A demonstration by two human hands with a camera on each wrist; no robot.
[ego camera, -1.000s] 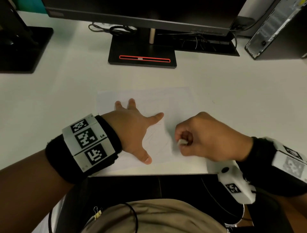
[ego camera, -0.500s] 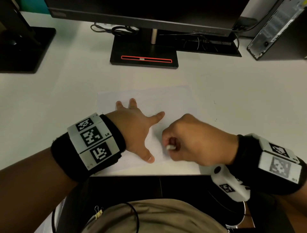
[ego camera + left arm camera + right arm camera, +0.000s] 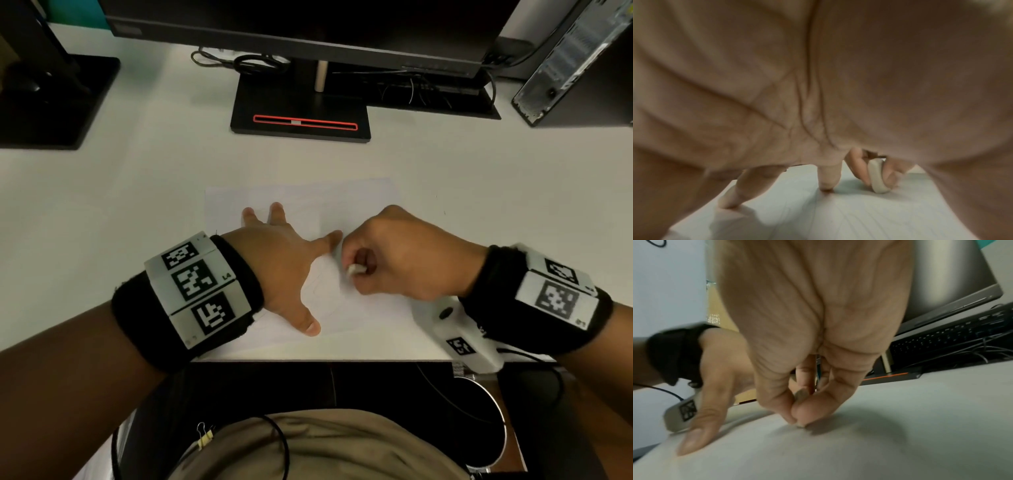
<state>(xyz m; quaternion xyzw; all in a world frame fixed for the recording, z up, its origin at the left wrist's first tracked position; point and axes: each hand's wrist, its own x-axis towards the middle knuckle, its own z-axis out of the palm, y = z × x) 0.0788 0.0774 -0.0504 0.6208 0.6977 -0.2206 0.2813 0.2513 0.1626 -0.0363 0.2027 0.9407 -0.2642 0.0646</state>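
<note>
right hand [image 3: 404, 255], fingers clamped on eraser [image 3: 354, 269], now further left beside left hand [image 3: 284, 263], still spread flat on paper [image 3: 359, 202]

A sheet of paper [image 3: 301, 205] lies on the bench [image 3: 137, 192], close to its near edge. The fingers [image 3: 277, 212] of the left hand [image 3: 284, 270] lie spread flat on the sheet. Just right of them the fingers [image 3: 892, 174] of the right hand [image 3: 404, 260] pinch an eraser [image 3: 354, 269], its lower end touching the sheet. Beyond the fingers stands a monitor stand [image 3: 301, 109], cables [image 3: 253, 63] behind it. Far to their left sits a second stand [image 3: 58, 102]; far right, a computer case [image 3: 565, 61], all on the bench.
</note>
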